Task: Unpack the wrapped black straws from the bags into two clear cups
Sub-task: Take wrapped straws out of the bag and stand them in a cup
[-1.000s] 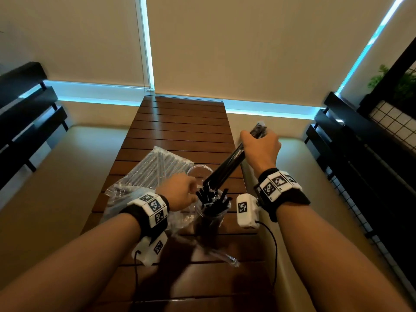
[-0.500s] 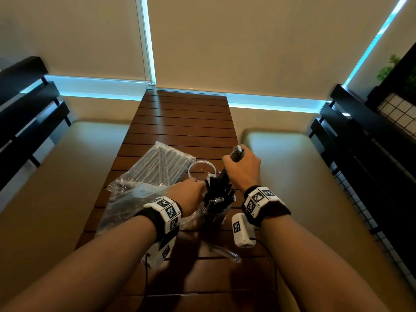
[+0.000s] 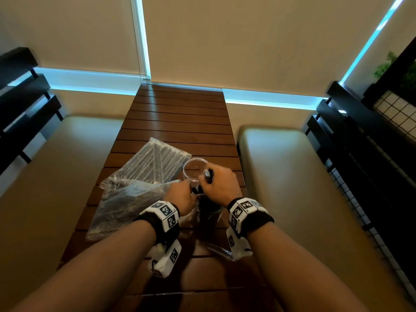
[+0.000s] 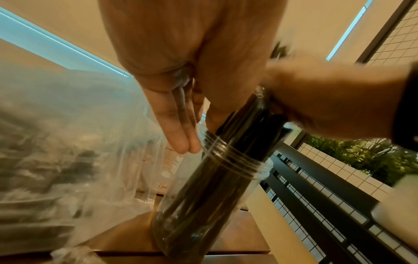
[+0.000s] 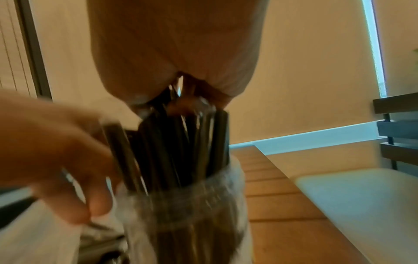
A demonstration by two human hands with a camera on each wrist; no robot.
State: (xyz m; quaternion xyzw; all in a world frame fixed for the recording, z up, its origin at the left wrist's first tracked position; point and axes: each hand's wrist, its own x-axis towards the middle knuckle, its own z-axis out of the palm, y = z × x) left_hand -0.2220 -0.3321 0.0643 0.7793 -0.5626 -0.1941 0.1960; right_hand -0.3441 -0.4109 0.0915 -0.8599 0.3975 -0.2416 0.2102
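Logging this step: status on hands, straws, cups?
Right hand grips straws in near cup. Left hand open at rim. Far cup empty.

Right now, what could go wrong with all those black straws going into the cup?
1. The tall clear plastic cup looks packed with wrapped black straws; pushing more in with the right hand might tip it, as the left hand only touches its rim.
2. It stands near the slatted wooden table edge, so it could fall off.
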